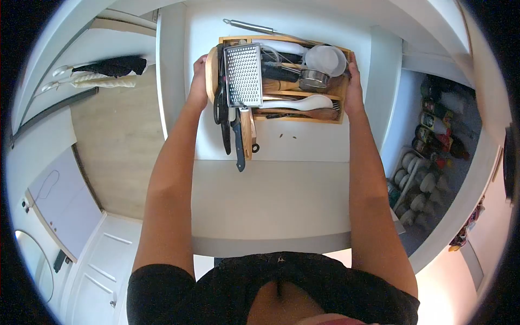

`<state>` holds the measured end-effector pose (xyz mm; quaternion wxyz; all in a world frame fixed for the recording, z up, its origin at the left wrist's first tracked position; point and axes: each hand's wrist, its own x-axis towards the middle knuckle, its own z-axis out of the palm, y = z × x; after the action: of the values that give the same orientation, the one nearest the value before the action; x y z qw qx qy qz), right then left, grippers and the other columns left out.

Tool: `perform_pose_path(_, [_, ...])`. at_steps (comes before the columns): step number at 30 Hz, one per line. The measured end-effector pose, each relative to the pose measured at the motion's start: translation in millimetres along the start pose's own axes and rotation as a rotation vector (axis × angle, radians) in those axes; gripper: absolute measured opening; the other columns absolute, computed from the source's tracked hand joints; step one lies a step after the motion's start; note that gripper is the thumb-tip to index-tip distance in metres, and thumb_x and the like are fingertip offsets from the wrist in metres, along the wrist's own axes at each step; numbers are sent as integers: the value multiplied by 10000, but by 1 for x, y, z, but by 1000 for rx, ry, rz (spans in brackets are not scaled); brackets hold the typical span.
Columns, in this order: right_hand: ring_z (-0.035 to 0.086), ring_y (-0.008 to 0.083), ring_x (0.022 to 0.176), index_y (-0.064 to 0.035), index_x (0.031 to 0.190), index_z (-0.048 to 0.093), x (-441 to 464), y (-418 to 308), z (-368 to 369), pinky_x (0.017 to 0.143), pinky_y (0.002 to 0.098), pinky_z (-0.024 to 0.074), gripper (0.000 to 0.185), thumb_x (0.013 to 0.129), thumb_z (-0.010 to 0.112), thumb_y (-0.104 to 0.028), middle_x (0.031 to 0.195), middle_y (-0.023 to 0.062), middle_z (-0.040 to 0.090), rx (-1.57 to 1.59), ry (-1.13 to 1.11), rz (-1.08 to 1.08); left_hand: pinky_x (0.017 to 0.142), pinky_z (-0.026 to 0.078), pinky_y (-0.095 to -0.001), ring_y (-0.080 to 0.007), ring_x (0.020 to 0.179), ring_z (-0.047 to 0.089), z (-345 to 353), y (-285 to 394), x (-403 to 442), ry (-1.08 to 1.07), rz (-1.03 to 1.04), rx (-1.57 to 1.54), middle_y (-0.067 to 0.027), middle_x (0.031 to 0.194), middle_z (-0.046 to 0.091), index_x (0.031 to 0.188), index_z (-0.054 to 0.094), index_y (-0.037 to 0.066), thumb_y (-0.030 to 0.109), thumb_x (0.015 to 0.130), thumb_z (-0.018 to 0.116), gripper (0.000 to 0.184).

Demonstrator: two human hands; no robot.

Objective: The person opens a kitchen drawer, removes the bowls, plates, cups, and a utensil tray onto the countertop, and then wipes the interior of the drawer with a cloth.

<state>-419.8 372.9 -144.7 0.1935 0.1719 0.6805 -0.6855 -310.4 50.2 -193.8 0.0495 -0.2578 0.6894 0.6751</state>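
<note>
A wooden utensil tray (292,119) sits in or just above an open white drawer, between my two hands. My left hand (200,81) is at its left end, fingers against a rounded wooden piece (211,73). My right hand (354,89) grips the tray's right end. A metal grater (244,75) lies on top at the left. Black-handled knives (237,141) and a wooden handle (246,135) stick out over the front. A white spoon (303,103), a metal cup (313,79) and clear plastic cups (325,59) fill the rest.
Behind the tray lies a metal-handled utensil (249,25). Small crumbs (287,136) dot the drawer floor. To the right, a lower compartment holds jars and packets (433,127). Dark and pale cloths (108,73) hang at the left. A white door (103,276) is lower left.
</note>
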Motion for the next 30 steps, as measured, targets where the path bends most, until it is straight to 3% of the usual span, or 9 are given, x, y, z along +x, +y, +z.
perform_pose_path(3, [295,230,1315,-86,1409,315,3,5,-1,1099,353,206,575,946,357,-426,1416,106,336,75,-95,-49,888,439,-297,-193,1015,513,3,-18,6,155,-14,-53,-133,1129,473,1265,270,26,300,946,460,462])
perform_pose_path(5, [338,219,1287,-57,1367,382,7,18,-11,1080,344,247,533,961,339,-398,1376,109,392,-172,-59,-138,870,454,-277,-173,978,517,8,-35,1,158,486,317,-111,1066,476,1232,283,17,193,911,519,435])
perform_pose_path(6, [338,219,1287,-57,1367,382,13,27,-17,1080,344,247,533,961,339,-398,1376,109,392,-173,-58,-138,870,454,-277,-173,978,517,10,-30,-1,157,485,316,-111,1066,476,1232,283,17,193,911,519,435])
perform_pose_path(10, [305,255,1310,-49,1297,480,27,48,-31,1093,369,192,564,929,399,-469,1402,151,356,-180,-37,-202,895,451,-265,-162,1030,482,4,-50,7,61,-21,-197,-97,1108,419,1261,245,18,196,863,585,553])
perform_pose_path(14, [370,243,1262,-29,1278,488,23,43,-27,1076,358,226,569,929,406,-471,1335,149,437,-216,-8,-191,908,452,-271,-168,1051,496,20,-21,-13,112,100,65,-115,1132,433,1292,231,42,251,918,498,506])
perform_pose_path(16, [385,242,1251,-14,1275,484,23,42,-29,1072,351,234,579,929,408,-472,1324,148,451,-236,-13,-210,899,468,-285,-180,1008,533,23,-19,-16,71,-133,-515,-116,1114,453,1306,219,58,291,955,416,465])
perform_pose_path(20, [417,240,1226,28,1272,467,31,48,-35,1061,341,256,612,927,422,-475,1306,143,475,-215,-13,-170,855,496,-289,-161,1000,554,27,-8,-25,90,-235,-486,-113,1160,494,1325,301,55,306,970,376,441])
perform_pose_path(25, [427,245,1213,35,1284,454,28,31,-29,1051,341,271,650,914,441,-499,1302,151,477,-138,-34,-80,778,526,-306,-179,858,629,18,3,-36,63,-372,-792,-88,981,623,1142,524,-6,222,945,435,315])
perform_pose_path(30, [442,237,1183,40,1286,452,-2,-13,-23,1033,332,292,679,898,465,-517,1277,160,493,-80,-17,-12,775,551,-336,-201,886,644,17,22,-42,0,-308,-769,-108,1015,625,1157,520,9,249,951,424,331])
